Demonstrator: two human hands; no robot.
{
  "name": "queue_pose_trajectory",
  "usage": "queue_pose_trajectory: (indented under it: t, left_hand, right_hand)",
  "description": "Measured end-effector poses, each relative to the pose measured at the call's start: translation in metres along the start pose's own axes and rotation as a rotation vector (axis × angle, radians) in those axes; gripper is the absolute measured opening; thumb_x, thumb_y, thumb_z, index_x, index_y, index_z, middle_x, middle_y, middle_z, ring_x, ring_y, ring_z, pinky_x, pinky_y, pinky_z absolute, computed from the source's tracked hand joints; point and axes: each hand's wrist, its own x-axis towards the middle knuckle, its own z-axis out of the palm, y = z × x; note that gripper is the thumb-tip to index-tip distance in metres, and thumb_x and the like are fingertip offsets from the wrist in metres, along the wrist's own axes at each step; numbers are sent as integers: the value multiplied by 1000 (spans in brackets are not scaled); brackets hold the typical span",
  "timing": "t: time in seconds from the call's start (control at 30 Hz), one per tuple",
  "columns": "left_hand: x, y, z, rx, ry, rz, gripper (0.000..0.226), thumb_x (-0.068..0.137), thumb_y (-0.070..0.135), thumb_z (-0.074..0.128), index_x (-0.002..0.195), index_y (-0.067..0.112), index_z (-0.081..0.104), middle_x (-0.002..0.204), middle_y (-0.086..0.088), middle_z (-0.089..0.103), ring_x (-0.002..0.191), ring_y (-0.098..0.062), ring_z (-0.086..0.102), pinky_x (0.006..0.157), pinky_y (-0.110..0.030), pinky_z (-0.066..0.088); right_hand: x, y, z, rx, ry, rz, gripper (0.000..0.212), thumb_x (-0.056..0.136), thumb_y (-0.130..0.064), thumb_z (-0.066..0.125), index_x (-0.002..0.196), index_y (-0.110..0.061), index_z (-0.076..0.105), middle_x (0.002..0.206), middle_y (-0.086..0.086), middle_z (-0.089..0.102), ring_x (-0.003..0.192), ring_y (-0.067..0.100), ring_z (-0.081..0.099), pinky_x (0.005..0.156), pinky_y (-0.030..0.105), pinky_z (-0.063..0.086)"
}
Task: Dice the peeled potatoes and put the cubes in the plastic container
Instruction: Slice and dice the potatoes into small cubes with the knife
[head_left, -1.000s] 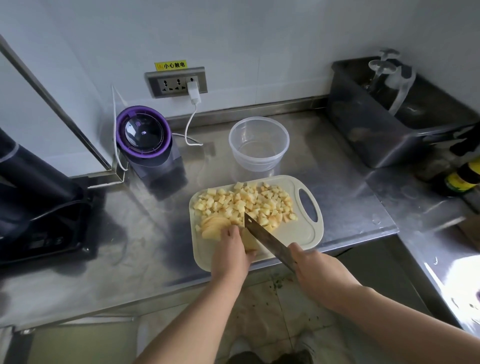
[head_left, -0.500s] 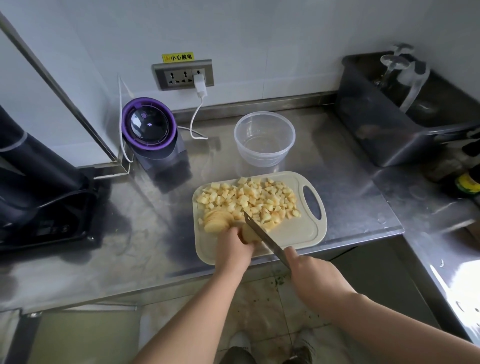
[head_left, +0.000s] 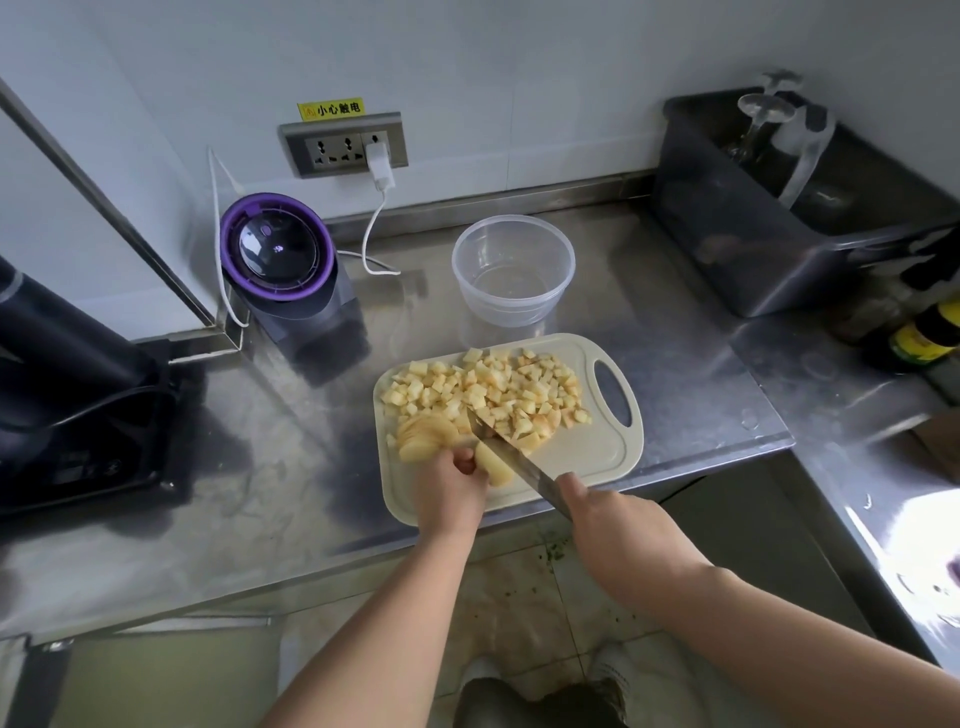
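Potato dicing on a steel table (head_left: 675, 364), seen from above. At the table's back left corner stands a purple-topped appliance (head_left: 278, 249), plugged into a wall socket. A pale cutting board (head_left: 587, 457) lies at the table's front edge.

On the left part of the board a fan of slices (head_left: 423, 434) leans against itself. Just right of it, the left hand (head_left: 449, 491) curls its fingers over the uncut potato piece (head_left: 493, 465) and pins it to the board. The knife (head_left: 524, 467) runs diagonally along that piece's right side, its tip among the heap of cubes (head_left: 493, 384) that covers the board's far half.

Behind the board, toward the table's back edge, the clear plastic container (head_left: 519, 309) holds no potato. The right hand (head_left: 618, 530), wrapped round the knife handle, sits just off the table's front edge. A grey tub (head_left: 727, 249) stands at the back right.

Compared with a second ago, little has moved. The blade stays pressed against the same piece, the left hand keeps its hold, and the container is as bare as before. Slicing appears to be going on, so the cubes are cut but none is transferred.
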Motion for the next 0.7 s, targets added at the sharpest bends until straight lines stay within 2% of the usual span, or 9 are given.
queue_pose_trajectory:
  t: [0.17,0.37,0.5,0.7]
  left_hand:
    - [0,1,0,-23,0,4,6,87,19,68,86,22,63,88,5,67,88,-17,65,85,-34,53]
    - [0,1,0,-21,8,7,7,85,19,70,92,17,69,92,0,72,89,-19,67,87,-40,54]
    - [0,0,0,-16,22,14,14,85,19,70,98,14,70,98,-1,71,93,-20,66,88,-40,54]
    - [2,-1,0,-17,14,8,15,85,19,70,99,16,69,99,0,71,94,-19,66,89,-39,54]
  right_hand:
    - [-1,-2,0,25,-18,14,34,88,1,35,114,-21,33,83,7,61,60,21,51,54,36,40]
    - [0,-4,-2,19,-17,3,34,90,1,34,116,-20,33,81,6,60,56,19,47,51,34,38]
    - [-3,-7,-3,-9,-26,-11,39,90,2,37,123,-19,32,75,2,52,61,20,49,53,32,37]
    - [-3,-14,-2,-32,-37,-30,53,90,3,37,138,-16,25,70,-1,45,56,15,42,48,29,32]
